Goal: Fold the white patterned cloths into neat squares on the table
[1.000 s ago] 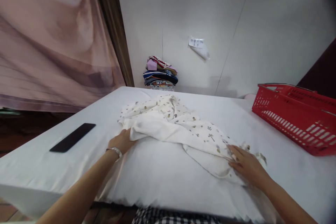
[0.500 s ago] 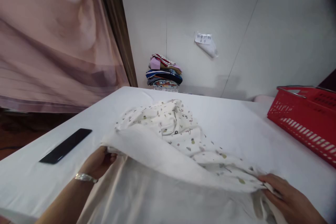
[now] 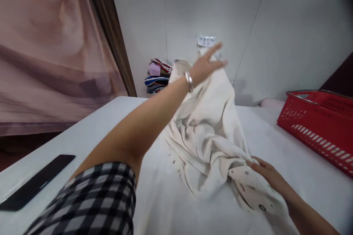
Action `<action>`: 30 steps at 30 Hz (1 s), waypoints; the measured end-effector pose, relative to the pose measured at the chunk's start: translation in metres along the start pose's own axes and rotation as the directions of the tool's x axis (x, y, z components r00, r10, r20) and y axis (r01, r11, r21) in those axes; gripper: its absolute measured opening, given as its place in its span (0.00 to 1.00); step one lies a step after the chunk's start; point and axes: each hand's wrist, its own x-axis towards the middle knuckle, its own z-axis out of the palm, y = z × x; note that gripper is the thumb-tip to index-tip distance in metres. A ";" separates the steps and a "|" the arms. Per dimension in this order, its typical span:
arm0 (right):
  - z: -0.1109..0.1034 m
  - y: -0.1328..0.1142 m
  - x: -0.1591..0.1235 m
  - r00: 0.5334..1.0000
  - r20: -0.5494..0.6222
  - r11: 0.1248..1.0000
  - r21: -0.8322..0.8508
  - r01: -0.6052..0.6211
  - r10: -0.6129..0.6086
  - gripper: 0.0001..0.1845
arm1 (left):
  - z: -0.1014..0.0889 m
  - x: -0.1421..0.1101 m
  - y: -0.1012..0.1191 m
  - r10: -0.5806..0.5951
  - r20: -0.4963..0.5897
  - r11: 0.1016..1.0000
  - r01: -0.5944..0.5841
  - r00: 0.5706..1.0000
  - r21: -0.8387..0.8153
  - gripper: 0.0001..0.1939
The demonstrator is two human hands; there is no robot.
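A white cloth with small scattered prints lies bunched and creased, its far part raised in front of the wall. Whether it is a garment or a sheet cannot be made out. My left hand is stretched out over its raised far part, fingers apart and slightly blurred, holding nothing that shows. A silver bracelet circles that wrist. At the near right, my right hand grips a fold of the cloth, its fingertips partly hidden by the fabric.
A black flat phone-like object lies on the white table at left. A red plastic basket stands at right. Folded clothes are stacked behind the far edge, below a wall label. A pink curtain hangs at left.
My left hand has let go of the near left edge and swung forward and right. The cloth has been thrown away from me, its far part lifted. My right hand has shifted slightly left.
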 end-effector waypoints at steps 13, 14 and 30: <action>-0.003 0.013 -0.051 0.991 -0.115 0.978 -0.205 0.045 -0.070 0.24 | 0.110 -0.311 -0.056 -0.178 0.186 0.901 0.084 0.966 0.426 0.24; 0.002 0.012 -0.052 0.990 -0.124 0.973 -0.226 0.045 -0.074 0.25 | 0.115 -0.318 -0.047 -0.146 0.235 0.910 0.038 0.961 0.413 0.27; -0.081 0.022 -0.148 0.927 -0.210 0.790 -0.600 0.128 -0.311 0.19 | 0.003 -0.331 -0.020 -0.313 -0.131 0.587 0.300 0.941 0.752 0.12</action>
